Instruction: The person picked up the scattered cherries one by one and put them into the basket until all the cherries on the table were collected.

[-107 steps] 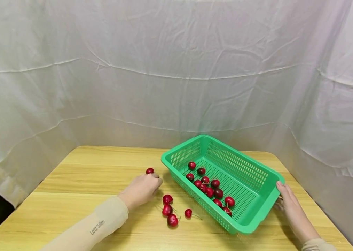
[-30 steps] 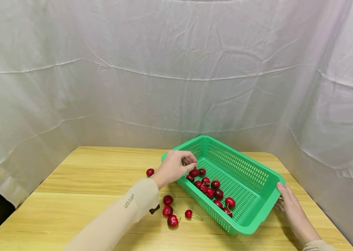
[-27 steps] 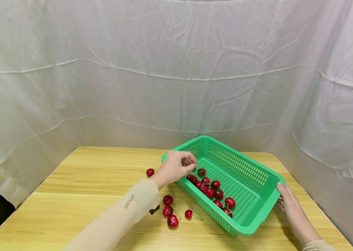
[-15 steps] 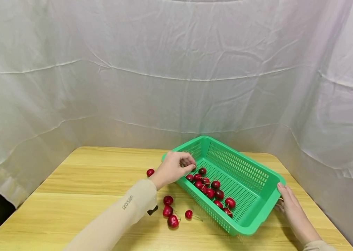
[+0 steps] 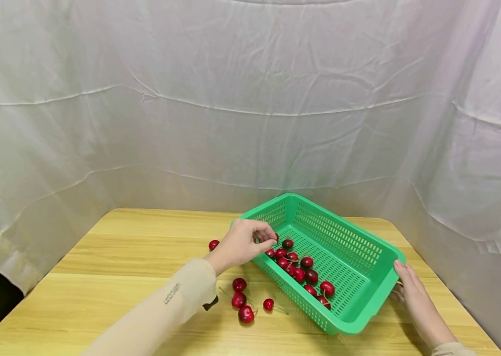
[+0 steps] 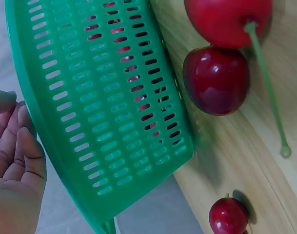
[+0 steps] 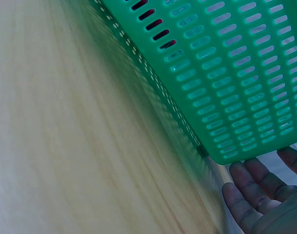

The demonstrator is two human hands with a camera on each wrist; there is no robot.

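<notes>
A green slotted plastic basket (image 5: 381, 295) sits angled on the table, with several dark red cherries (image 5: 298, 275) along its near side. My left hand (image 5: 240, 241) hovers over the basket's left rim, fingers loosely bent; the left wrist view shows nothing between its fingertips. Just past them, one cherry (image 5: 276, 237) partly shows inside the basket. My right hand (image 5: 416, 301) grips the basket's right end, thumb over the rim and fingers beneath, as the right wrist view shows from below. On the wood lie a stemmed cherry (image 5: 269, 305) and several more, including a large one (image 5: 246, 315).
The wooden table (image 5: 121, 262) extends left of the basket. A lone cherry (image 5: 214, 244) lies behind the left wrist. White cloth (image 5: 250, 138) hangs behind and beside the table.
My left hand has moved from the table into the basket, let go of a cherry there, and now draws back slightly left. Cherries near it have rolled a little. The right hand stays put.
</notes>
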